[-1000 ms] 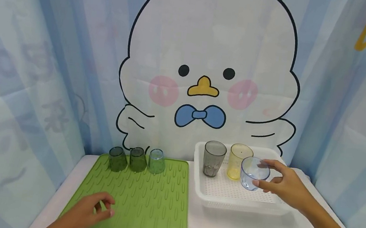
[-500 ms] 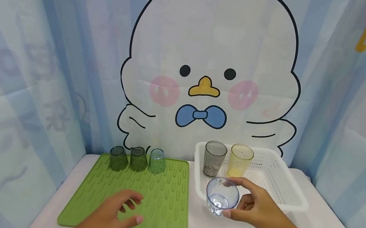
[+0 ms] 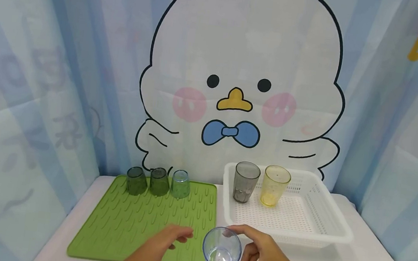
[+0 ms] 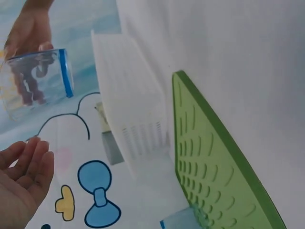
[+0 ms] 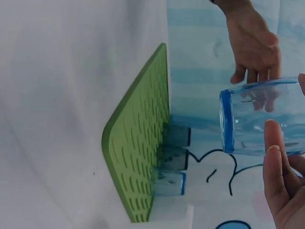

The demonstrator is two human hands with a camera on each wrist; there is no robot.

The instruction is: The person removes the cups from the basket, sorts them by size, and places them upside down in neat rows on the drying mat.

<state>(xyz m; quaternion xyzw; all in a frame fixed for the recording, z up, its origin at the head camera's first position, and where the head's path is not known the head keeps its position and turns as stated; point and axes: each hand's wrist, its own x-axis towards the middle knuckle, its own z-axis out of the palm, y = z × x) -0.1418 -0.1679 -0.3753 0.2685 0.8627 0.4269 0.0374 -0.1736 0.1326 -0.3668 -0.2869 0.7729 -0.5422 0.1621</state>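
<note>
My right hand pinches a clear bluish drinking glass near its rim, thumb on the near side and index finger on the far side. The glass is upright, mouth up, and held over the front right corner of the green ridged drying mat. Just left of it, my left hand has its thumb and fingers spread apart, with nothing in them. The left wrist view shows a gap between the left fingers and the glass. In the right wrist view the glass's thick blue base shows.
Two dark green glasses and a teal one stand in a row along the mat's back edge. A white plastic basket at the right holds a grey tumbler and a yellow tumbler. A printed curtain hangs behind the table.
My right hand has carried the bluish glass from the basket leftward and toward me. My left hand has moved right across the mat, its fingers spreading, until close beside the glass.
</note>
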